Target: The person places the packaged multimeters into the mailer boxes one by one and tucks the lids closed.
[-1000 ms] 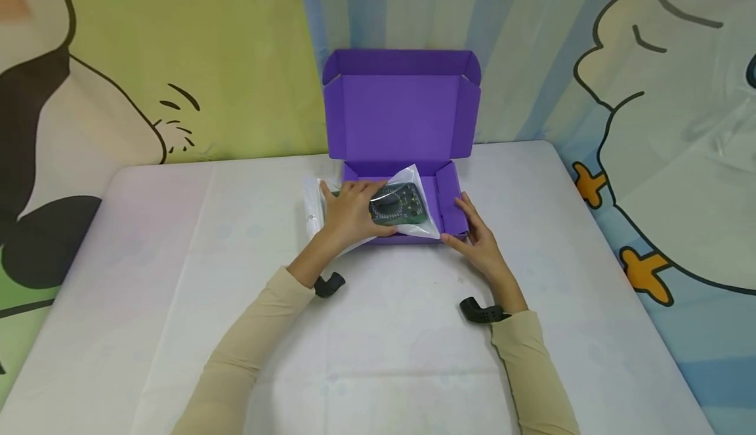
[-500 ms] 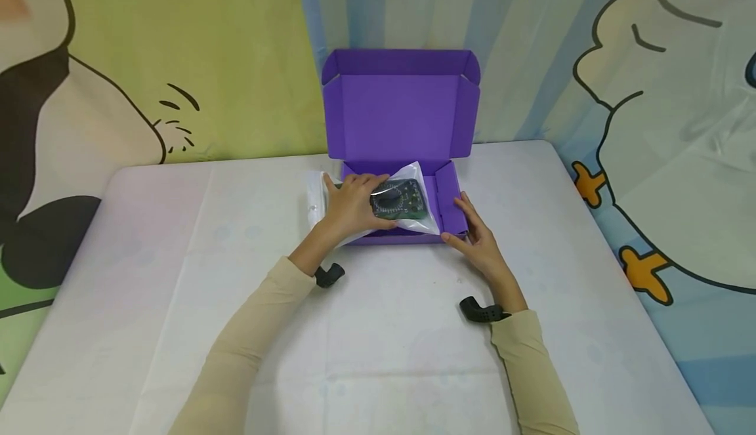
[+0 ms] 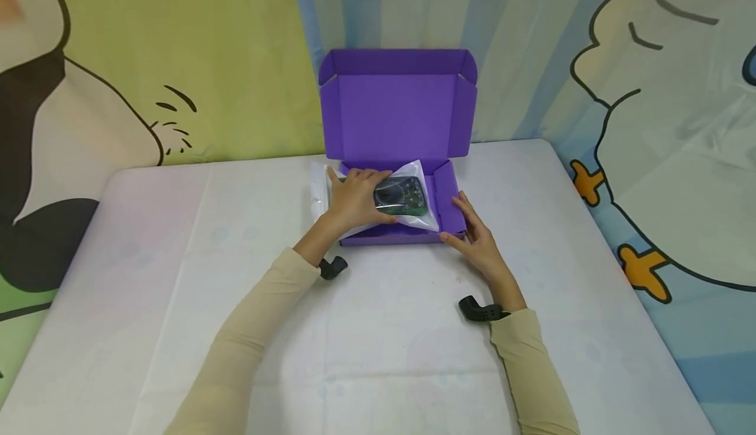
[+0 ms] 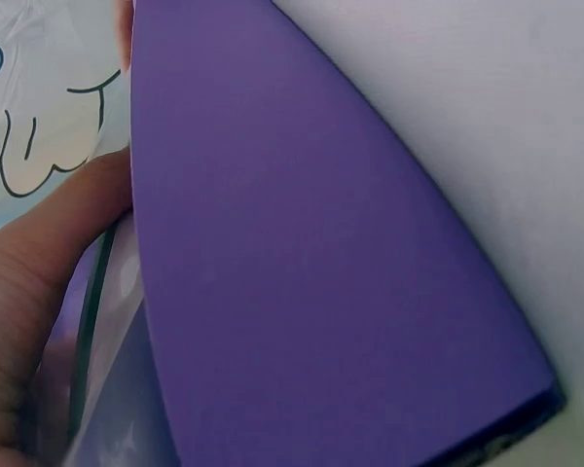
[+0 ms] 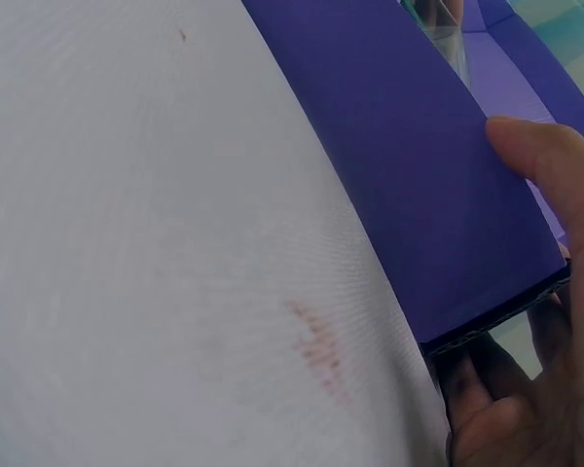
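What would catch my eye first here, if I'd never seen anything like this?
Probably the vivid purple box, its lid standing open at the far side of the white table. Next, what looks like a circuit board in a plastic bag, gripped by the left hand over the box, while the right hand holds its near right corner. Large cartoon figures spread across the backdrop.
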Available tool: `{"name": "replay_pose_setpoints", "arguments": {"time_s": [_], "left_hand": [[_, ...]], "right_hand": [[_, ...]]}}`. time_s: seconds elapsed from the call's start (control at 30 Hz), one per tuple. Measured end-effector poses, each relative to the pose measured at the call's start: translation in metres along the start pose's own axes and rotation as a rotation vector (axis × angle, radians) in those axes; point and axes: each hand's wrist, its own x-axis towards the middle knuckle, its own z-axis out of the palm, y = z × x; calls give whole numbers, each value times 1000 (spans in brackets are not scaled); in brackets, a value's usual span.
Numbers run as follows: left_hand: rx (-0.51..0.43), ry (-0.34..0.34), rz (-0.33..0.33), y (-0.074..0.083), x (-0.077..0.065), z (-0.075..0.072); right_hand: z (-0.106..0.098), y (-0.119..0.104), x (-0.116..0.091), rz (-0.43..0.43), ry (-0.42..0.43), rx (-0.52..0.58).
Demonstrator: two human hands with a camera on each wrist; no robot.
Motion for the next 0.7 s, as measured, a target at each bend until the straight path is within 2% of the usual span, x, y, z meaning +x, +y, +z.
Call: {"name": "replay_pose_setpoints", "arguments": {"time_s": [0.23,0.5,0.7], "left_hand": [[3,17,47,6,5,8],[-30,-13,46,9,11,21],[-19,-19,53,11,15,24]], "right_hand": [[-1,9,1,-21,9,11],[-1,10,1,-5,3,13],[-2,7,1,1,8,6]]}}
